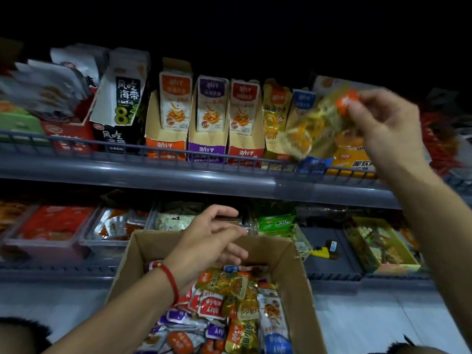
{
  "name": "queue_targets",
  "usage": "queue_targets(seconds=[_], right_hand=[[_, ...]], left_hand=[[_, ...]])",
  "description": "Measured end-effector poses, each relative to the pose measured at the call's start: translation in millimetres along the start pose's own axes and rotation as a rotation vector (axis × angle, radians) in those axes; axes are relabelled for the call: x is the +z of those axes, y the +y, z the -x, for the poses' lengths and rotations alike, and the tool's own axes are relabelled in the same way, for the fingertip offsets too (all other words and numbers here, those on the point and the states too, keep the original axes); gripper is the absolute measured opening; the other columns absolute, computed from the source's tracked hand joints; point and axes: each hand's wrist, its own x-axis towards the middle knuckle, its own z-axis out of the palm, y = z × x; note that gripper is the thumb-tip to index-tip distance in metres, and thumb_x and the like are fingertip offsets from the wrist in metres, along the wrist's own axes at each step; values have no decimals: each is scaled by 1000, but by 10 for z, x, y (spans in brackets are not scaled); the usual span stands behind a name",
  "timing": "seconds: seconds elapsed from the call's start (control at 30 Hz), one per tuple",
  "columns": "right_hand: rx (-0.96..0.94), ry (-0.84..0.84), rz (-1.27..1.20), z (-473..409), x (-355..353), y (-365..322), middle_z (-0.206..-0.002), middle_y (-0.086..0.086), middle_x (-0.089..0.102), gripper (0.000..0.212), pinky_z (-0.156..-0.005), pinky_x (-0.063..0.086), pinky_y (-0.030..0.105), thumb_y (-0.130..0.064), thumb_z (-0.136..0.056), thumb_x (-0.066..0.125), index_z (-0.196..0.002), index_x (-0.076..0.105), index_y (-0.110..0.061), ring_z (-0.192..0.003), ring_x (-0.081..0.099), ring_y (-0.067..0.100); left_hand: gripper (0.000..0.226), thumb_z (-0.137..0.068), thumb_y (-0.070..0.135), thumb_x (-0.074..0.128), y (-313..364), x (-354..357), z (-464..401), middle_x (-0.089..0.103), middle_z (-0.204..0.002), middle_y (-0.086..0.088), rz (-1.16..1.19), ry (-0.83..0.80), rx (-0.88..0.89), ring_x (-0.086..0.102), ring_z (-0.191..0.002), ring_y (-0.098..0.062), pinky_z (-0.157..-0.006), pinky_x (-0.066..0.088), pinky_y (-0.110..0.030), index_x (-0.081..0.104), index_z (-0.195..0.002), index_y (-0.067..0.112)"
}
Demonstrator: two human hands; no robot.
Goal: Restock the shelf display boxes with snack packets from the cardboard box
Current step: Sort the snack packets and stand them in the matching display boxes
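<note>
Black-and-white seaweed carton (120, 98) at 10 o'clock on upper shelf. Lower shelf: clear tray of red packets (51, 226) at 9 o'clock, green packet (277, 222) centre, yellow block (321, 252) at 3 o'clock.

Matt cardboard box (293, 282), glossy, probably plastic-film snack packets (224, 300).

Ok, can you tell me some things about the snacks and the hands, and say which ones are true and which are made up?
1. The right hand pinches a yellow snack packet up by the top shelf. True.
2. The left hand holds a packet. False: it hovers open over the cardboard box.
3. The cardboard box has no packets left. False: many lie inside.
4. The purple display box stands between an orange one and a red one. True.
</note>
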Motion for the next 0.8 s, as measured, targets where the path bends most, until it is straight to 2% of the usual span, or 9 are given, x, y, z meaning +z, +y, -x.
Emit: queue_targets(seconds=[0.07, 0.1, 0.3, 0.37, 0.47, 0.5, 0.6, 0.7, 0.8], right_hand=[[-35, 1, 64, -363, 79, 25, -97, -9, 70, 10, -81, 61, 49, -32, -101, 59, -101, 66, -38, -95, 71, 18], [-38, -10, 106, -536, 148, 58, -99, -9, 69, 11, -82, 61, 52, -34, -101, 58, -101, 66, -40, -98, 70, 20], [-22, -135, 349, -971, 592, 301, -133, 0, 61, 33, -99, 52, 36, -33, -104, 54, -136, 56, -23, -120, 57, 13], [4, -188, 350, -975, 705, 344, -129, -2, 62, 32, -97, 50, 33, -28, -104, 55, -135, 57, -20, -119, 56, 12], [36, -277, 400, -968, 825, 420, -117, -5, 62, 26, -81, 47, 21, -25, -103, 56, -129, 61, -20, -110, 58, 9], [39, -296, 424, -973, 846, 441, -116, -5, 63, 26, -81, 46, 21, -24, -103, 57, -128, 62, -20, -109, 58, 9], [27, -287, 486, -1003, 873, 488, -126, 1, 64, 28, -97, 47, 33, -24, -101, 59, -129, 63, -21, -121, 57, 17], [-31, -288, 568, -1043, 887, 474, -131, 8, 64, 30, -96, 45, 32, -17, -100, 59, -130, 63, -14, -123, 59, 22], [-91, -274, 670, -1104, 910, 493, -130, 10, 65, 31, -102, 50, 43, -13, -99, 61, -130, 62, -14, -123, 60, 26]], left_hand=[[39, -89, 10, 72, -21, -1, -19, 72, -109, -13, -9, 11, -19, 75, -82, -36, -77, 62, -49, 54, -123, 20], [42, -89, 10, 72, -33, -8, -32, 71, -110, -13, -8, 14, -24, 75, -82, -35, -77, 62, -48, 53, -125, 21], [53, -90, 9, 71, -46, -78, -67, 72, -108, -10, 2, 40, -21, 75, -81, -32, -73, 62, -42, 44, -131, 29], [57, -91, 8, 70, -48, -114, -79, 71, -109, -11, 7, 50, -15, 74, -81, -33, -73, 62, -43, 41, -133, 32], [56, -91, 9, 69, -49, -155, -96, 71, -109, -11, 6, 49, -19, 74, -82, -35, -77, 62, -47, 41, -133, 33], [55, -91, 9, 69, -47, -161, -99, 71, -109, -11, 4, 45, -21, 74, -82, -34, -78, 62, -48, 41, -133, 33], [53, -92, 10, 68, -32, -166, -91, 71, -107, -10, -5, 39, -18, 74, -81, -32, -77, 62, -46, 43, -132, 35], [53, -93, 11, 67, -21, -168, -83, 72, -106, -8, -23, 48, -14, 75, -80, -30, -76, 63, -45, 43, -132, 36], [54, -92, 12, 68, -15, -181, -88, 72, -106, -7, -32, 54, -21, 75, -80, -30, -77, 63, -46, 42, -133, 35]])
